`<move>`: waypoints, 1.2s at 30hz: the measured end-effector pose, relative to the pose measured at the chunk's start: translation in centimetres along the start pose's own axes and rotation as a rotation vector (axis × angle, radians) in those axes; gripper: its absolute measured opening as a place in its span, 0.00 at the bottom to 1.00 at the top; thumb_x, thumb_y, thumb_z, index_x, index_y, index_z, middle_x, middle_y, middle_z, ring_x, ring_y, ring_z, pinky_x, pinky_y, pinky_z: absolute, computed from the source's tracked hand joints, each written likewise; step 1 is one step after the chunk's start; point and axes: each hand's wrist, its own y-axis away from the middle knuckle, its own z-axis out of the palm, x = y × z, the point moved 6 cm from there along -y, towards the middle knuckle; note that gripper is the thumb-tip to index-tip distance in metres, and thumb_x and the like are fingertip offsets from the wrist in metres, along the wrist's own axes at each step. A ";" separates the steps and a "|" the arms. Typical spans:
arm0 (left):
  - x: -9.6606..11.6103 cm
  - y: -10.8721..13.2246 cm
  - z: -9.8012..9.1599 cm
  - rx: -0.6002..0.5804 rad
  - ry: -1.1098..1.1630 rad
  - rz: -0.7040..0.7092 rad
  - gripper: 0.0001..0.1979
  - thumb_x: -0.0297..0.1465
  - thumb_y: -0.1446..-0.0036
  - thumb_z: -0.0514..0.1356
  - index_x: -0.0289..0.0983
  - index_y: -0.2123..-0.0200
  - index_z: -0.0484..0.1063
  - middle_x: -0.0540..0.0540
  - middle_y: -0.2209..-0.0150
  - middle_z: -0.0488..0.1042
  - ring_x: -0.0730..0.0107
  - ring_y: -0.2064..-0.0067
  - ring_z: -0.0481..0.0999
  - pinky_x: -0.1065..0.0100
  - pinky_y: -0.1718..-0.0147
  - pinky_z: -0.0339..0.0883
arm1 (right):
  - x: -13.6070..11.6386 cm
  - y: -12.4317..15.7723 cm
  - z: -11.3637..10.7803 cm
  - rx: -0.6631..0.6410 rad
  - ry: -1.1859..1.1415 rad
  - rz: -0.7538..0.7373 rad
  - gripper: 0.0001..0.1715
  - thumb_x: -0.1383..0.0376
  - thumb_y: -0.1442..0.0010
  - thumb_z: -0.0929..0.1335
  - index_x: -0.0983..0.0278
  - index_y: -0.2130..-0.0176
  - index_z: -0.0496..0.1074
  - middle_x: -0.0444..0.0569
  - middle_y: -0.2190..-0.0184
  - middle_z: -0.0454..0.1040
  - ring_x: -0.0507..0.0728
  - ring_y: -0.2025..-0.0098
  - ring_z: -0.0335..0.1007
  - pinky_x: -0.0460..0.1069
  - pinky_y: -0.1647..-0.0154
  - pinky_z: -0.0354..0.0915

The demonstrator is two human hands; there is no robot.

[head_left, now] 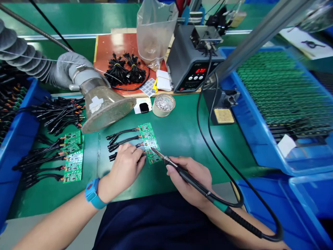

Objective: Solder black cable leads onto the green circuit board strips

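Observation:
My right hand [191,177] is closed around a soldering iron [186,175], its tip at the green circuit board panel [147,133] on the bench. My left hand [127,161] lies at the panel's left edge, fingers pinched on a black cable [112,157] whose connector end sticks out beside the hand. The exact grip is partly hidden by my fingers. Two more black cables [125,139] run from the panel's upper part, with coloured wire ends at the board. A blue strap [94,194] circles my left wrist.
Left stand boards with cables [74,161] and a cable pile [62,113]. A fume hose funnel [106,104] overhangs the bench. Behind are a tape roll [163,105], a soldering station [192,66] and a sponge stand [223,115]. A blue crate [262,139] of boards is right; the iron's cord loops nearby.

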 end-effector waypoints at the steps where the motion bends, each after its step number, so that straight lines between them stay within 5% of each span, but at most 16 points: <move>1: 0.1 0.0 0.0 0.009 -0.011 0.034 0.07 0.29 0.32 0.59 0.34 0.63 0.76 0.45 0.70 0.72 0.59 0.64 0.69 0.58 0.62 0.64 | 0.1 0.0 -0.1 0.009 -0.009 -0.005 0.07 0.67 0.34 0.70 0.62 0.55 0.73 0.45 0.70 0.81 0.54 0.72 0.80 0.48 0.66 0.77; 13: 1.5 0.4 0.0 0.114 -0.223 0.390 0.13 0.19 0.32 0.52 0.27 0.53 0.75 0.44 0.71 0.69 0.63 0.68 0.67 0.54 0.58 0.74 | 0.5 -0.5 0.1 0.043 -0.125 -0.055 0.04 0.68 0.34 0.69 0.62 0.57 0.73 0.45 0.71 0.79 0.53 0.73 0.77 0.47 0.70 0.74; 36: 1.9 -0.2 -0.3 0.005 -0.250 0.329 0.13 0.21 0.31 0.51 0.27 0.55 0.77 0.43 0.70 0.70 0.60 0.68 0.68 0.59 0.65 0.67 | 0.4 -0.8 1.8 -0.051 -0.099 -0.057 0.05 0.69 0.35 0.68 0.61 0.58 0.71 0.46 0.70 0.80 0.54 0.71 0.78 0.49 0.66 0.75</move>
